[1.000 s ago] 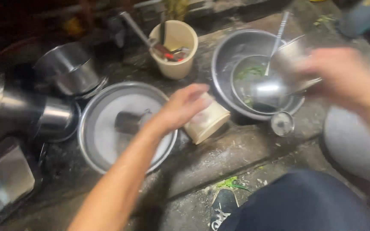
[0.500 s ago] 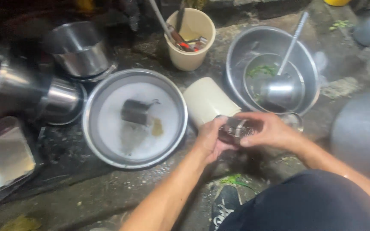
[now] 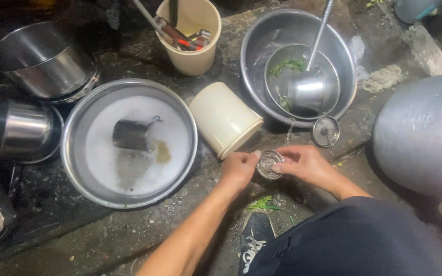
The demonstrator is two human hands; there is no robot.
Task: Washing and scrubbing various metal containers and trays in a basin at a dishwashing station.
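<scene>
Both of my hands grip one small round metal strainer point(image 3: 269, 163), low over the wet concrete ground. My left hand point(image 3: 239, 171) clasps its left side and my right hand point(image 3: 303, 163) its right side. A similar small metal strainer point(image 3: 326, 131) lies on the ground just above my right hand. A cream plastic cup point(image 3: 224, 119) lies on its side right above my left hand. To the left, a wide steel basin point(image 3: 72, 153) of soapy water holds a steel mug point(image 3: 131, 135).
A steel bowl point(image 3: 262, 36) at top holds a smaller bowl and a ladle point(image 3: 305, 89) with green scraps. A cream bucket point(image 3: 190, 53) holds utensils. Steel pots point(image 3: 42, 59) stand at the left, a large grey pot point(image 3: 420, 133) at the right. My shoe point(image 3: 254, 240) is below.
My left hand left the cream cup and my right hand left the bowl. Both came together low in the middle and now hold the small strainer.
</scene>
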